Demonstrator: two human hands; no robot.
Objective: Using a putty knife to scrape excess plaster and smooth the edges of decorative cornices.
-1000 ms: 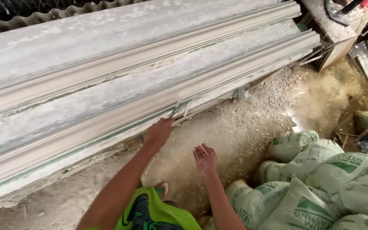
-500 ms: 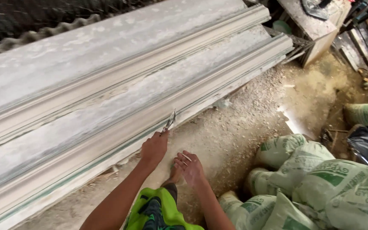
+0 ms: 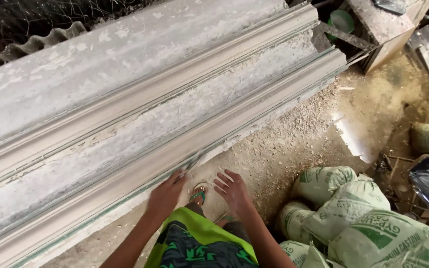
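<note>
A long grey-white moulded casting (image 3: pixel 140 124), ridged and stepped along its length, runs diagonally from the lower left to the upper right and fills most of the view. The left hand (image 3: pixel 166 194) is at its near lower edge, fingers curled around what looks like a thin, flat metal blade (image 3: pixel 190 163) that points up against the edge; motion blur makes the tool's exact shape hard to tell. The right hand (image 3: pixel 232 189) hovers just beside it over the dusty ground (image 3: pixel 294 144), open, fingers spread and holding nothing, clear of the casting. Between the two hands, lower down, a foot in a green-strapped sandal (image 3: pixel 199 194) rests on the ground, and bright green and black patterned shorts (image 3: pixel 199 243) fill the bottom of the frame. To the right, well apart from the casting, lie several stacked pale green sacks (image 3: pixel 353 208) with dark green print. A dusty wooden box (image 3: pixel 388 25) sits at the far upper right end of the casting, with a green bucket (image 3: pixel 342 21) just beside it, and corrugated sheeting (image 3: pixel 35 42) lines the upper left.
</note>
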